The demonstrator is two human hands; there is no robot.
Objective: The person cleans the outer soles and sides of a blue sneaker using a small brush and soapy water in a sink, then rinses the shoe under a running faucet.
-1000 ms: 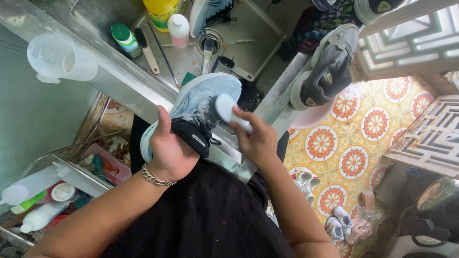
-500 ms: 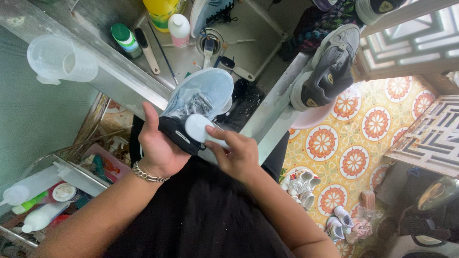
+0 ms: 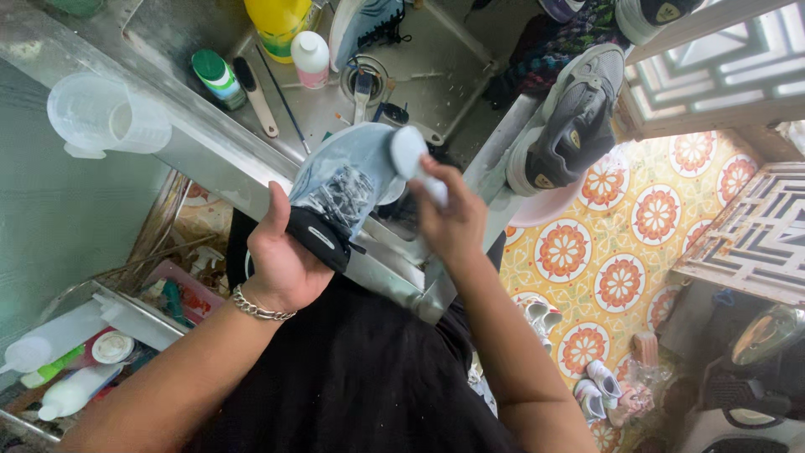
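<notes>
**Shoe clamped at the heel, brush on the toe end**

Your left hand [image 3: 281, 260] is closed on the black heel collar of the light blue sneaker [image 3: 344, 180], thumb up along the side, fingers wrapped underneath. Gripping the rear end leaves the laces and forefoot clear for the other hand.

Your right hand [image 3: 449, 218] is closed on the handle of a white brush [image 3: 408, 155]. The head sits against the shoe's front at about 1 o'clock from the left hand. I can't tell whether the bristles are pressed in or just touching.

You hold the shoe tilted, toe pointing up and away toward 12 o'clock, over the near rim of the steel sink [image 3: 210, 159]. That likely keeps any runoff falling into the basin rather than your lap.

Around the shoe:
- At 12 o'clock, in the basin: a yellow bottle [image 3: 281, 25], a white bottle with pink label [image 3: 311, 57], and a green-capped bottle [image 3: 216, 77]. There are also a long-handled brush [image 3: 256, 92] and small brushes near the drain [image 3: 365, 80]. All sit well apart from the shoe but probably within an arm's reach.
- At 10 o'clock: a clear measuring jug [image 3: 105, 117] lies on its side on the sink ledge.
- At 2 o'clock: a grey sneaker [image 3: 570, 117] is propped on the sink corner, apart from your work.
- At 8 o'clock: a low shelf with white squeeze bottles [image 3: 63, 390].
- At 4 o'clock: small shoes [image 3: 599, 390] on the patterned tile floor [image 3: 629, 252].
</notes>
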